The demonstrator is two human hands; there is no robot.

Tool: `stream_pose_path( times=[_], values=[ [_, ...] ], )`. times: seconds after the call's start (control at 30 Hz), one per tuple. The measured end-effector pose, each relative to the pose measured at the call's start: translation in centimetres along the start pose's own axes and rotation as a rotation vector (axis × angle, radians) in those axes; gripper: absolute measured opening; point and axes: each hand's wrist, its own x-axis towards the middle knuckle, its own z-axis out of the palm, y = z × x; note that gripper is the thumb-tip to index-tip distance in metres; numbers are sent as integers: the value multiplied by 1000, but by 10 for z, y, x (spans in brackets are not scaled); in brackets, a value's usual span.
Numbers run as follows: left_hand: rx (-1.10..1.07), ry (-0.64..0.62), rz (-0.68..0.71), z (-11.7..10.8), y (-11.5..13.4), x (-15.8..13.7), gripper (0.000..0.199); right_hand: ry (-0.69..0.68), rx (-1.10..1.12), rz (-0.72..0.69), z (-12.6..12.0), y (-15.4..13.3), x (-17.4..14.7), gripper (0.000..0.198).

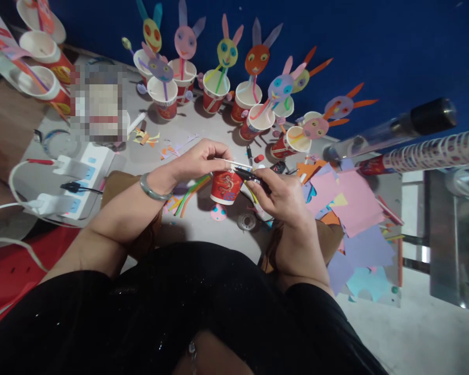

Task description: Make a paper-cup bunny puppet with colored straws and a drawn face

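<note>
My left hand (207, 159) is closed, its thumb and fingers pinching a thin white straw (238, 163) just above a red paper cup (225, 188) with a gold dragon print. Whether those fingers also touch the cup's rim is hidden. My right hand (279, 192) is closed around black scissors (250, 176), whose tips point left at the straw and the cup's upper edge. Below the cup lies a pink paper disc (219, 212) with blue dots. Green and orange straws (191, 195) lie left of the cup, and a roll of clear tape (246, 222) is at lower right.
Several cups with paper rabbit heads (257, 60) line the back by the blue wall. Coloured paper sheets (359, 203) pile up at right, beside a long stack of cups (433, 151). A white power strip (88, 179) with cables stands left. Paper scraps (144, 137) lie behind my left hand.
</note>
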Motion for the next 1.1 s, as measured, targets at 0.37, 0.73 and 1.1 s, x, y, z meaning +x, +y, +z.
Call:
stream_pose_path(
  times=[0.37, 0.73, 1.1],
  values=[
    [-1, -41, 22, 0, -1, -1, 10, -22, 39, -23, -2, 0, 0, 33],
    [-7, -45, 16, -1, -2, -1, 12, -48, 119, -11, -1, 4, 0, 33],
    [-33, -61, 4, -1, -3, -2, 13, -65, 182, -1, -1, 5, 1, 36]
  ],
)
